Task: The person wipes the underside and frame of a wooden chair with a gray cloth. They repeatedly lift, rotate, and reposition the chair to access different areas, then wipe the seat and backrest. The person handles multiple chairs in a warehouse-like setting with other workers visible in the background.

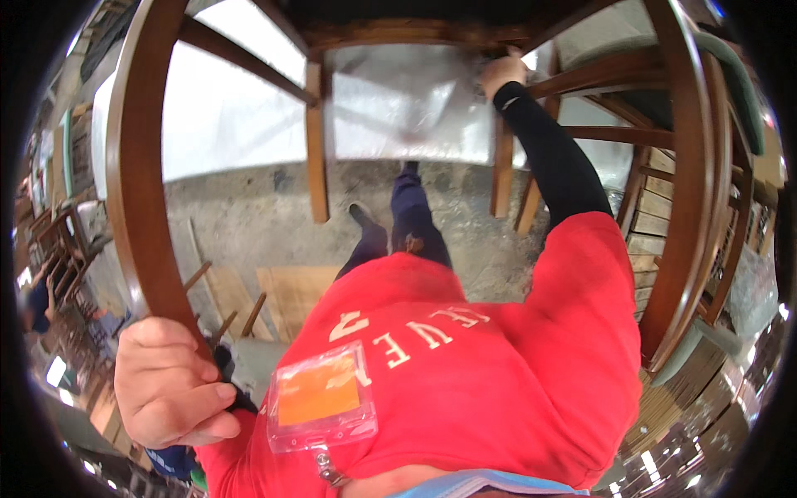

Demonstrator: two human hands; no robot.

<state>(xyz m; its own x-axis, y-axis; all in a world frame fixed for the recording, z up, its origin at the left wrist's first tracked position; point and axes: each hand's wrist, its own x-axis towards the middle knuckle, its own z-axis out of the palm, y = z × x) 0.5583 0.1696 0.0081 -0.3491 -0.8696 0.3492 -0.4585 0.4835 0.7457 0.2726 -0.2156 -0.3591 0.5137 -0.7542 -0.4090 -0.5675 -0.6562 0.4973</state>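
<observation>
A brown wooden chair frame (390,33) is raised in front of me, its dark underside facing down at the top edge. My left hand (174,382) is closed around the lower end of its long left leg (141,183). My right hand (504,73), in a black sleeve, reaches up to the frame's corner above a shorter leg (502,166). Its fingers look curled against the rail there. The frame partly hides them, and the spot is blurred, so what they grip cannot be made out.
White plastic sheeting (232,108) covers a surface beyond the chair. Another wooden chair with a green pad (735,83) stands close on the right. Wooden boards (299,295) lie on the concrete floor (274,199). Stacked cardboard (689,407) is at lower right, and several chairs (62,249) stand far left.
</observation>
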